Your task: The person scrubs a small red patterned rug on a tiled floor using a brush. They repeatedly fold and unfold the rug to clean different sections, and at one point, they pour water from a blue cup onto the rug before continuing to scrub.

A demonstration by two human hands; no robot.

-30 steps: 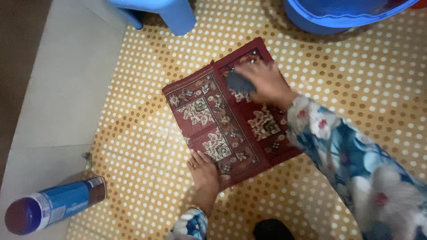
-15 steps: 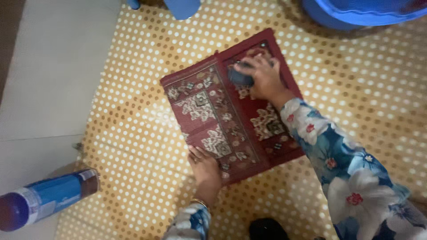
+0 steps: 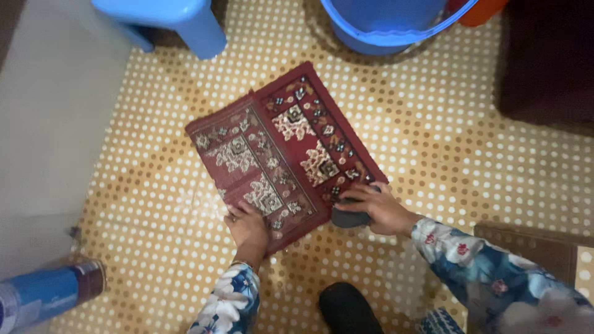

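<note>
- Right hand (image 3: 378,209) is curled around a dark grey, rounded object (image 3: 350,218), possibly a brush or sponge, fingers wrapped over its top, pressing it down at the near right corner of a small rug (image 3: 281,151).
- Left hand (image 3: 247,226) lies flat with fingers together, palm down on the near edge of the rug, holding nothing.
- The rug is a dark red woven rectangle with cream and grey floral panels and a patterned border; it lies at an angle on a yellowish floor mat (image 3: 433,142) studded with regular rows of pale dots.
- Both arms wear blue floral sleeves (image 3: 489,272).
- Beyond the rug's far corner stands a blue plastic bucket (image 3: 387,28), and to the far left a blue plastic stool (image 3: 170,21).
- At the near left, off the mat on the pale floor, lies a blue cylindrical bottle (image 3: 46,294) on its side.
- Nothing lies between the hands and the rug.
</note>
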